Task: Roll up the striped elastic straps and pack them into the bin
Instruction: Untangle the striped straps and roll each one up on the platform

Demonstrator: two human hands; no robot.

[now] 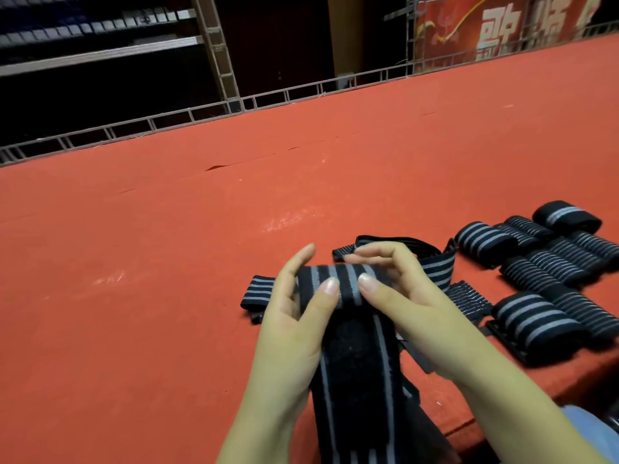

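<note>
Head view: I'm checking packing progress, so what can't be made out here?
- The bin: nowhere in the head view, so nothing packed can be counted.
- Strap being rolled: its tail runs off the bottom edge; both hands' fingers cover the roll's ends.
- Loose straps behind the right hand: partly hidden, count unclear.
- Finished rolls: the rightmost are cut by the right edge.

Count, head view. Black elastic strap rolls with grey stripes (482, 241), finished, lying at right on the red felt-covered counter (167, 229): about nine; exact number uncertain where they overlap. Partly rolled black-and-grey striped strap (338, 283): one. Unrolled loose striped straps (435, 266) behind it: at least two. Hands: two, left hand (294, 316) and right hand (402, 296).
</note>
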